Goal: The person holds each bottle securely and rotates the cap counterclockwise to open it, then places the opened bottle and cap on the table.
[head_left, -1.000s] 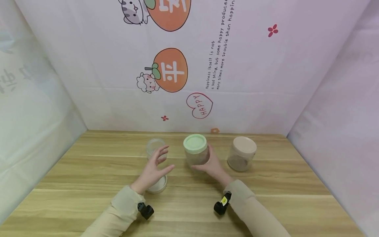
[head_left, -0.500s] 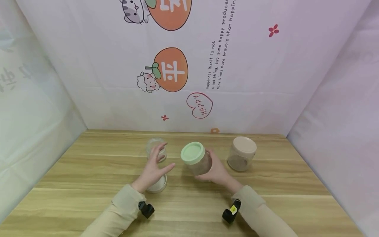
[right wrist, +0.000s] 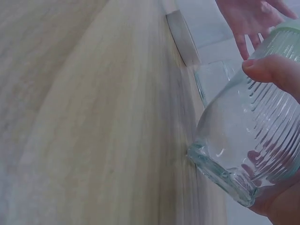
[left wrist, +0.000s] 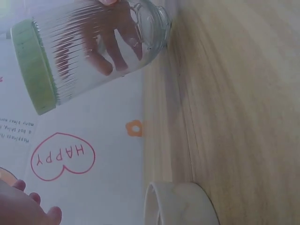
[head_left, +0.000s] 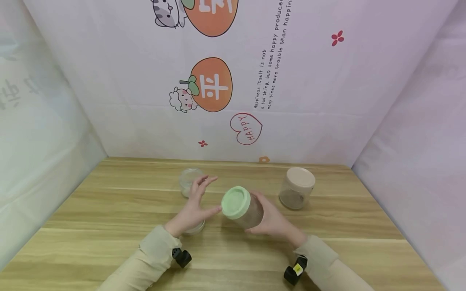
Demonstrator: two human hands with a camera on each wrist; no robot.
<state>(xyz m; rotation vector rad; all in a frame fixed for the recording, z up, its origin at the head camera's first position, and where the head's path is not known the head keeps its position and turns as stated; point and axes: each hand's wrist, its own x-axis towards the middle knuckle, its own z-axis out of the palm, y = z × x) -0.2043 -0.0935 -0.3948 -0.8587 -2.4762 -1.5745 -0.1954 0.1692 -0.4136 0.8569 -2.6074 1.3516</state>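
Head view: right hand (head_left: 272, 218) grips the tilted jar (head_left: 253, 212), left hand (head_left: 192, 211) spread beside its green lid (head_left: 234, 202); I'd steady it firmly.

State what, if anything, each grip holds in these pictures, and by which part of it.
The right grip holds the green-lidded jar round its clear glass body, below the lid. The left grip holds nothing.

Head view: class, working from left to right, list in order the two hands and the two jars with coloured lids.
Left hand → green-lidded jar → right hand → beige-lidded jar.
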